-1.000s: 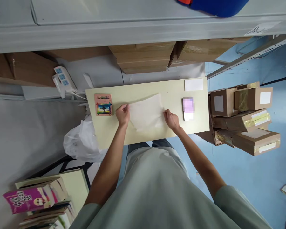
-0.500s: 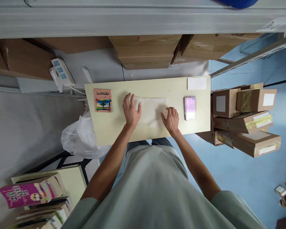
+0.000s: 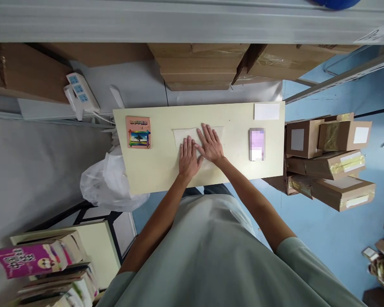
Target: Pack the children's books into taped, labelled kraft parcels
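Note:
A thin whitish sheet [image 3: 181, 135], pale against the table and perhaps paper or cloth, lies flat at the middle of the cream tabletop [image 3: 160, 170]. My left hand [image 3: 189, 157] rests palm down over its near left part, fingers stretched out. Just to the right and a little farther away, my right hand [image 3: 210, 144] also lies flat on the sheet, fingers spread. The two hands nearly touch at the thumbs. Much of the sheet is hidden beneath them.
A pink book [image 3: 138, 133] lies at the table's left. On the right are a blurred purple-and-white item [image 3: 257, 144] and a white card [image 3: 266, 111]. Cardboard boxes [image 3: 342, 162] are stacked beyond the right edge. A white plastic bag [image 3: 107, 181] hangs at the left; a shelf beam crosses above.
Both hands have come inward from the sheet's two sides and now lie flat on it, close together. The right hand has moved left and away from me, the left hand right and nearer.

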